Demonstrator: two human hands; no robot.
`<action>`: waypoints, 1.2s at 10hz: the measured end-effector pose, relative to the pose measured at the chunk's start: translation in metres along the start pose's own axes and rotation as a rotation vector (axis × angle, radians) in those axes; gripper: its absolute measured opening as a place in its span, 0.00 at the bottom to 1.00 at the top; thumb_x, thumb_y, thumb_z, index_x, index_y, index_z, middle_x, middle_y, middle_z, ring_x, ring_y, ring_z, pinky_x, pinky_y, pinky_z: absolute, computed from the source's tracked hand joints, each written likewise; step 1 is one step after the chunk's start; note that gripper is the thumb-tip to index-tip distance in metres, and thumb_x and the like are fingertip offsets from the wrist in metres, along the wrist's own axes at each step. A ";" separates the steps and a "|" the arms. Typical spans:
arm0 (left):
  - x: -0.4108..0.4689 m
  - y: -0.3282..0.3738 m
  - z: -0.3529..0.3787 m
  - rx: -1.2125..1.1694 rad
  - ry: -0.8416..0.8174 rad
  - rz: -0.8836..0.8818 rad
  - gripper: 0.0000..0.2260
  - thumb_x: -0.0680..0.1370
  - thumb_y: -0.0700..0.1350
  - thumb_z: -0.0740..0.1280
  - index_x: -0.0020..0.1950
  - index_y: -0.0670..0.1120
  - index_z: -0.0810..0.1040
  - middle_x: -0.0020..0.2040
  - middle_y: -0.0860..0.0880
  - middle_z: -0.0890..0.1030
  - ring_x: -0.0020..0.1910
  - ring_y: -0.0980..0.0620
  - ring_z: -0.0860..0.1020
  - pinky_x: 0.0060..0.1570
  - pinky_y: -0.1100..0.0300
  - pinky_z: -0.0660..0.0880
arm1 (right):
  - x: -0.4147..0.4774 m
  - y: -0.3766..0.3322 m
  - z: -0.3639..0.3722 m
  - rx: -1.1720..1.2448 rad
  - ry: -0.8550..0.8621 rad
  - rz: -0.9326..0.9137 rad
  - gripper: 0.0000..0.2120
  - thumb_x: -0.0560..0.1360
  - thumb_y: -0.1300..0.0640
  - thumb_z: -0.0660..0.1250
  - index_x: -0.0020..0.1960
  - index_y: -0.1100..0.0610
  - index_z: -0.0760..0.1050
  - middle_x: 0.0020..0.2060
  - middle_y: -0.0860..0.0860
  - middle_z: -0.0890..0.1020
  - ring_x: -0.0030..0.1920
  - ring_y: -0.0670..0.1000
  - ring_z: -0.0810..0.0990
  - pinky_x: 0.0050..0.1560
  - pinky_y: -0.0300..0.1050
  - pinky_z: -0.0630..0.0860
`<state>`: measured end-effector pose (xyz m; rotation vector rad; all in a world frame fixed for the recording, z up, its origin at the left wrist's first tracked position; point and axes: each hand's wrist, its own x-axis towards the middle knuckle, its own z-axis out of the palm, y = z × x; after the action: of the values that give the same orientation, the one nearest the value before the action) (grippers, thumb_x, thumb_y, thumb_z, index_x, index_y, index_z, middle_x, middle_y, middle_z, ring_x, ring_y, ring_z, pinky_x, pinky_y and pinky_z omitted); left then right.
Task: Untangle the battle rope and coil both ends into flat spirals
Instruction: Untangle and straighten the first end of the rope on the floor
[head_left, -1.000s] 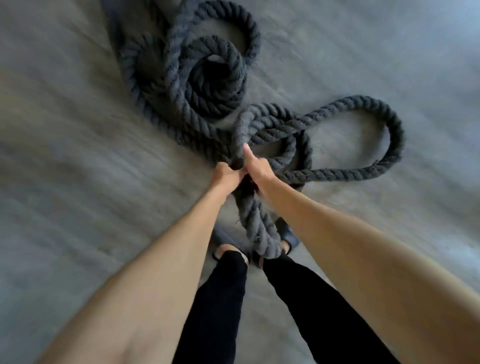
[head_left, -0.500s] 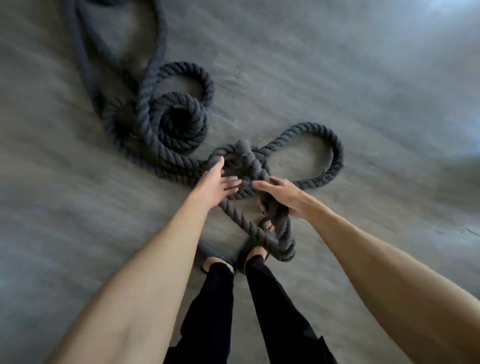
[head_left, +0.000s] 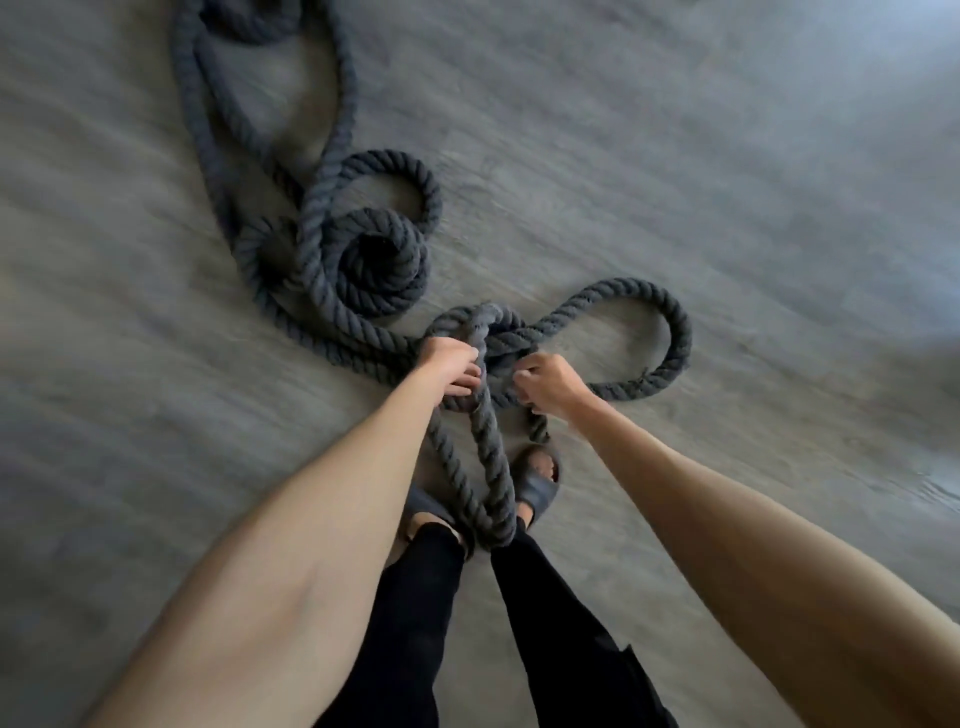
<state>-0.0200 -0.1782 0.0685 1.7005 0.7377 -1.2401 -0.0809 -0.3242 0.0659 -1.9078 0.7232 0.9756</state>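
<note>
A thick dark grey battle rope (head_left: 322, 270) lies tangled on the floor ahead of me. A tight small coil (head_left: 382, 270) sits at upper left of the knot. A wide loop (head_left: 660, 332) spreads to the right. My left hand (head_left: 451, 366) grips a strand at the knot (head_left: 493, 332), fingers curled round it. My right hand (head_left: 548, 384) is curled round another strand just right of the knot. A narrow loop (head_left: 485, 488) hangs from the hands down to my feet.
The grey floor (head_left: 727, 182) stretches all round. Two rope strands (head_left: 208, 104) run away to the upper left edge. My feet in dark sandals (head_left: 537, 486) stand right under the hanging loop, with black trouser legs (head_left: 415, 623) below.
Both hands were open over the knot half a second ago; now each grips a strand. The view has shifted, so more rope shows at upper left.
</note>
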 end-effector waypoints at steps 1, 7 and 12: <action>-0.008 0.028 -0.027 0.106 0.136 0.127 0.07 0.81 0.43 0.61 0.46 0.45 0.77 0.42 0.43 0.82 0.34 0.47 0.79 0.35 0.57 0.77 | 0.005 -0.052 0.000 -0.004 0.019 -0.059 0.11 0.78 0.61 0.60 0.52 0.61 0.81 0.48 0.62 0.86 0.46 0.61 0.84 0.53 0.59 0.82; 0.035 0.170 -0.293 0.623 0.310 0.219 0.14 0.80 0.43 0.59 0.58 0.38 0.79 0.61 0.39 0.80 0.61 0.40 0.77 0.60 0.51 0.74 | 0.104 -0.386 -0.020 -0.571 0.020 -0.242 0.15 0.83 0.60 0.56 0.61 0.64 0.78 0.57 0.63 0.80 0.59 0.62 0.79 0.58 0.50 0.74; 0.157 0.477 -0.334 0.107 0.464 0.129 0.13 0.81 0.45 0.62 0.59 0.39 0.79 0.56 0.38 0.82 0.55 0.40 0.81 0.57 0.47 0.78 | 0.320 -0.596 -0.191 -0.638 -0.156 -0.340 0.13 0.78 0.61 0.61 0.61 0.61 0.77 0.58 0.63 0.81 0.58 0.64 0.81 0.59 0.57 0.79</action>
<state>0.5754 -0.0909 0.1039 2.1221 0.8248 -0.8126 0.6161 -0.2464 0.1121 -2.3538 -0.0308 1.2050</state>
